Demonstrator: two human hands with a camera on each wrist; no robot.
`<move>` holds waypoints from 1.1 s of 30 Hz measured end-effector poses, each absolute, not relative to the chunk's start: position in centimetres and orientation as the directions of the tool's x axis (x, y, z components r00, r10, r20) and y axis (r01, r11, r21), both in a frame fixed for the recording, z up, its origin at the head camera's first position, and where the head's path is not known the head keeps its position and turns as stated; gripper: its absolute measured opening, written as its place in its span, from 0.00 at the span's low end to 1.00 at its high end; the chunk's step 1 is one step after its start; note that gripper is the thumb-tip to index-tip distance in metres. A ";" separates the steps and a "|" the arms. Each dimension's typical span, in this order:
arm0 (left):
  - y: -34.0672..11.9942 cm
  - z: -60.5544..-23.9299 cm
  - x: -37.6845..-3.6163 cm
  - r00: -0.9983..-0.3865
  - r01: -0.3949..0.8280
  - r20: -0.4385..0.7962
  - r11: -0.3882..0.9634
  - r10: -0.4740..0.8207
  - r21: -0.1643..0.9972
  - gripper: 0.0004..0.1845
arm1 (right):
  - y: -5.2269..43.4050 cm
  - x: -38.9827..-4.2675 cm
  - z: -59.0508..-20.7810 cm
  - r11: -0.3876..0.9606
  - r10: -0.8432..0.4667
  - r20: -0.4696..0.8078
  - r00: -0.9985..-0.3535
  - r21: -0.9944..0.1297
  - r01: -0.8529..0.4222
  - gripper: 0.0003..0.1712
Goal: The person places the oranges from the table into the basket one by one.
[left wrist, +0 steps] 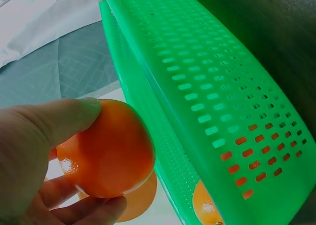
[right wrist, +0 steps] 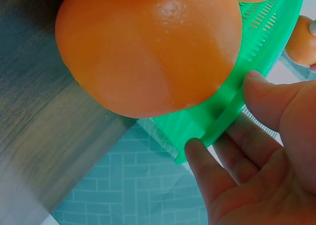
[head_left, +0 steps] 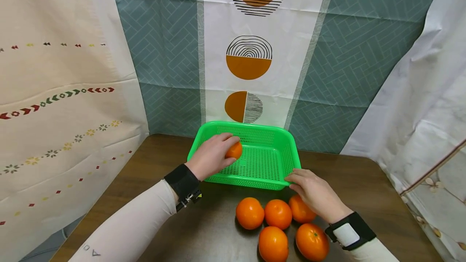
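Over grn basket (head_left: 255, 126), L grip (head_left: 212, 155) pinches round, glossy orange (head_left: 235, 151); R grip (head_left: 314, 191) pinches basket's rim.

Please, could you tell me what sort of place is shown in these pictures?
Probably an indoor corner arranged for recording: patterned cloths hang behind and beside a wood-grain table, and black straps circle both wrists. The room itself cannot be identified.

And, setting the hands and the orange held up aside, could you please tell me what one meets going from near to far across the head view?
Two front oranges → three oranges behind → basket → cloth.
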State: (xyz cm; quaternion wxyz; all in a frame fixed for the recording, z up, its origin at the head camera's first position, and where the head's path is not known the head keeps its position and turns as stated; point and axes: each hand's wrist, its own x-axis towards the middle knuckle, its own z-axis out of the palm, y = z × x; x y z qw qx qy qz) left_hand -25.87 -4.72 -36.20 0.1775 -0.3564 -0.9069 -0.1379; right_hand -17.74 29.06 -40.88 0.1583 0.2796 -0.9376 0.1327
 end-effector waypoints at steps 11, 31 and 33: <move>-4.0 -36.3 -26.5 -0.705 0.679 0.370 0.726 0.606 0.105 0.29 | 29.3 -18.0 -40.7 0.811 -0.482 0.358 -0.800 -0.164 -0.562 0.14; -3.8 -37.7 -26.3 -0.688 0.699 0.318 0.714 0.652 0.049 0.28 | 28.9 -17.5 -40.7 0.809 -0.484 0.361 -0.797 -0.162 -0.564 0.14; -3.8 -37.8 -26.3 -0.696 0.695 0.299 0.717 0.653 0.052 0.28 | 28.8 -17.5 -40.7 0.809 -0.483 0.366 -0.795 -0.161 -0.565 0.14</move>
